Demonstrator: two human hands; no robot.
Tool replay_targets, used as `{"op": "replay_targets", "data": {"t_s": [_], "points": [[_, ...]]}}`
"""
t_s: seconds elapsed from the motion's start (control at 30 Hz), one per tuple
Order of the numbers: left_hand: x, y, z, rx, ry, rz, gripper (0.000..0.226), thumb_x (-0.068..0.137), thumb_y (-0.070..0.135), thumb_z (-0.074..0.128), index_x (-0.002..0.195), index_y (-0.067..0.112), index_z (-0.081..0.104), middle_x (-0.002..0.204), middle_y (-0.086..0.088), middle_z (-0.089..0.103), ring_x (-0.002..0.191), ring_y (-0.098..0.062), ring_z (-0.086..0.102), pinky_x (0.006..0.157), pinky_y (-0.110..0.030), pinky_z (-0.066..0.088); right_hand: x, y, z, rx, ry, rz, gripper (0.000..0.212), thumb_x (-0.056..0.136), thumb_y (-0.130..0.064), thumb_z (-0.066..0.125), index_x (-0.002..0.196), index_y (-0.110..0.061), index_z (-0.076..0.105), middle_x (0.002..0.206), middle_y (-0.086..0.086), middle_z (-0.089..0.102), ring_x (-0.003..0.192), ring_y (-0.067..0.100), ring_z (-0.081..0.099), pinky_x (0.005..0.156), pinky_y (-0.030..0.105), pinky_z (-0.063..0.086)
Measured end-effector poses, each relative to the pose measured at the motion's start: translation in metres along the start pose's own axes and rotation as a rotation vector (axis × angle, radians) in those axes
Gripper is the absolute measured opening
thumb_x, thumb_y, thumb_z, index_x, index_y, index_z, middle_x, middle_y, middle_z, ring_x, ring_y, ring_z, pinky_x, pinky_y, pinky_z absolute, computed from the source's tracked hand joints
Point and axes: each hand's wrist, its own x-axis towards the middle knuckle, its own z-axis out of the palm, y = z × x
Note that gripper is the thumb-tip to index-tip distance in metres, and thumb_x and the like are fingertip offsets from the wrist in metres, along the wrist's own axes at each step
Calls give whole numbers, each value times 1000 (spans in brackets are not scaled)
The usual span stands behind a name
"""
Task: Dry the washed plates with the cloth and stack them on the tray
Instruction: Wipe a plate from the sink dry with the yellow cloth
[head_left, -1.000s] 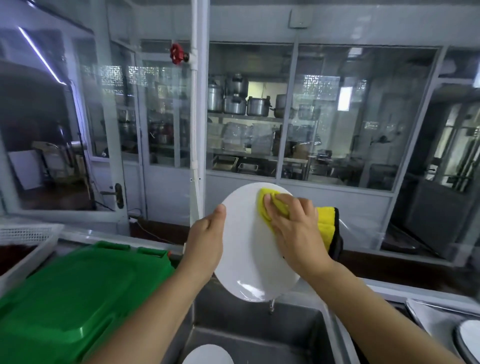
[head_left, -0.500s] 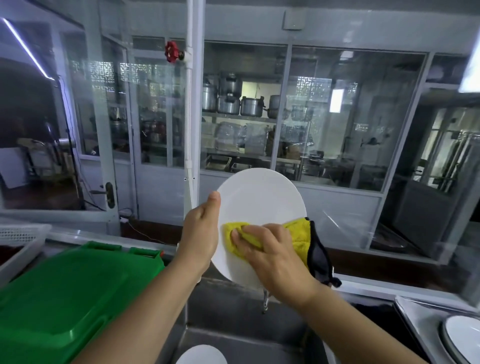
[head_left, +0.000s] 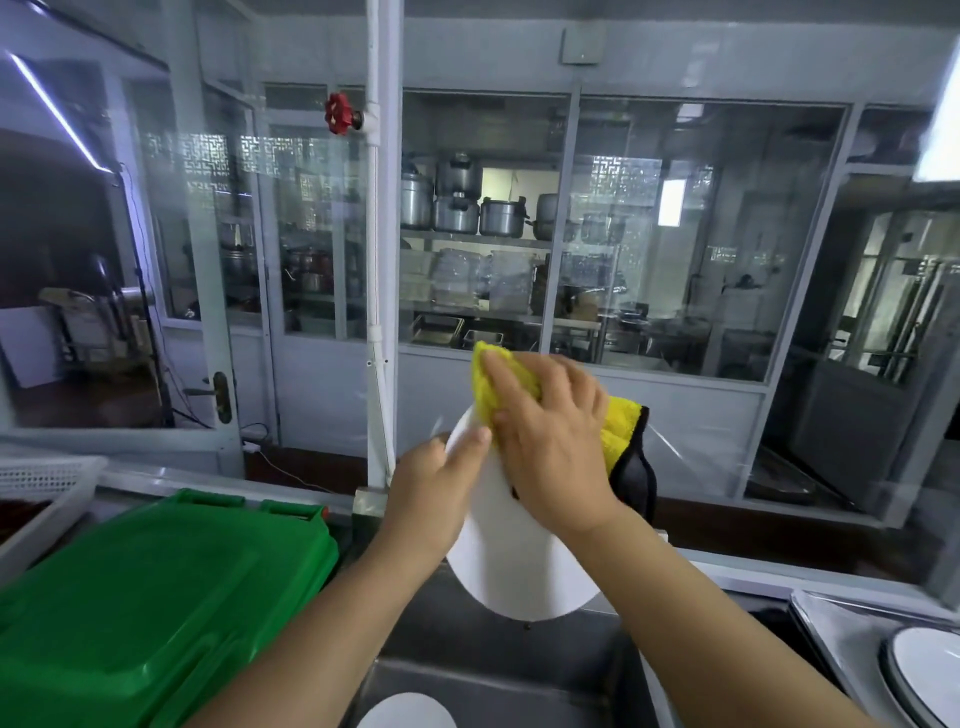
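- Cloth (head_left: 501, 387), yellow with a dark edge: half a second ago it was pressed low on the plate face; it is now found at the top rim, centre of the frame, its loose end hanging down to the right of the plate.
- Plate (head_left: 519, 561), white, round: it is held upright and tilted above the sink (head_left: 498, 670), lower centre; its upper part, bare half a second ago, is now covered by cloth and hand.
- Right hand (head_left: 553, 447): its fingers are laid fairly flat over the cloth and press it to the plate, thumb tucked toward the rim; the hand has been carried upward across the face.
- Left hand (head_left: 436, 491): it is clamped on the plate's left rim, thumb on the near face; the grip has stayed where it was.
- Meaning for the task: wiping is judged to be in progress, with the face largely covered by successive passes; the back of the plate is probably not yet dried and stacking is not yet begun.
- Tray (head_left: 836, 631), metal, lower right: it is cut off by the frame edge; a dark-rimmed dried plate (head_left: 922, 670) lies on it, and whether more lie beneath cannot be told.
- Second plate (head_left: 408, 712), bottom centre in the sink: it is only partly in view.
- Hidden: the fingers of the left hand behind the plate, the plate's back, any remaining wetness.
- Green lid (head_left: 150, 597), lower left; white basket (head_left: 41, 475), left edge, cut off.
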Motion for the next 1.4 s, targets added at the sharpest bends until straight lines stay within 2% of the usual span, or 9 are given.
{"op": "replay_targets", "data": {"t_s": [0.13,0.3,0.5,0.63,0.8,0.87,1.17,1.27,1.4], "points": [[-6,-6,-6,-87,66,-14,35,93,40,52,73,15,66,71,-8,69,68,-24,65,61,-30,48,-1,26,-7,100,-17,293,41,93,-26,43,133,-28,51,124,8,49,100,32,51,83,41,41],[-15,-11,-1,-224,57,-10,31,96,34,50,73,31,70,69,18,70,63,3,65,49,-9,44,-18,42,-5,327,-36,686,35,94,-37,46,129,-42,47,102,-7,47,86,17,53,73,34,41],[16,-1,-22,-84,-443,-178,28,73,45,60,91,29,73,91,5,75,85,-14,71,72,-32,53,-17,48,-24,176,-106,354,28,94,-34,51,122,-35,52,101,-3,52,78,25,56,61,33,42],[32,17,-17,58,-404,-14,50,78,53,51,89,6,66,81,-8,69,74,-24,65,71,-37,48,-11,30,-31,94,-133,114,37,92,-39,43,123,-25,58,102,8,56,67,31,57,49,35,47],[19,16,-5,102,-302,115,42,89,47,49,78,8,57,64,-2,50,60,-13,46,61,-29,34,-5,24,-31,-54,-87,-96,38,93,-35,44,123,-20,63,107,15,61,80,35,58,64,41,45],[15,15,-1,56,-252,131,44,89,47,48,82,6,61,71,-15,61,65,-26,57,63,-31,40,-4,28,-32,-34,-65,-43,39,94,-36,43,123,-21,63,106,13,60,80,34,57,65,39,44],[-4,9,8,-198,33,186,24,91,46,48,87,31,66,80,7,71,70,-7,65,59,-20,50,-37,41,-9,381,135,833,40,96,-38,45,134,-45,40,109,-13,41,82,1,48,80,35,42],[-3,5,8,-199,-43,150,17,95,39,50,88,44,65,86,12,72,79,-5,67,66,-19,52,-41,47,-9,434,153,872,39,95,-37,47,134,-40,44,105,-16,43,90,-15,46,83,32,40],[22,11,-9,-57,-361,-56,25,74,50,54,90,36,68,89,6,73,86,-18,69,76,-38,54,-38,56,-17,310,38,660,38,95,-41,44,133,-41,45,103,-9,43,82,9,48,73,34,40]]}}
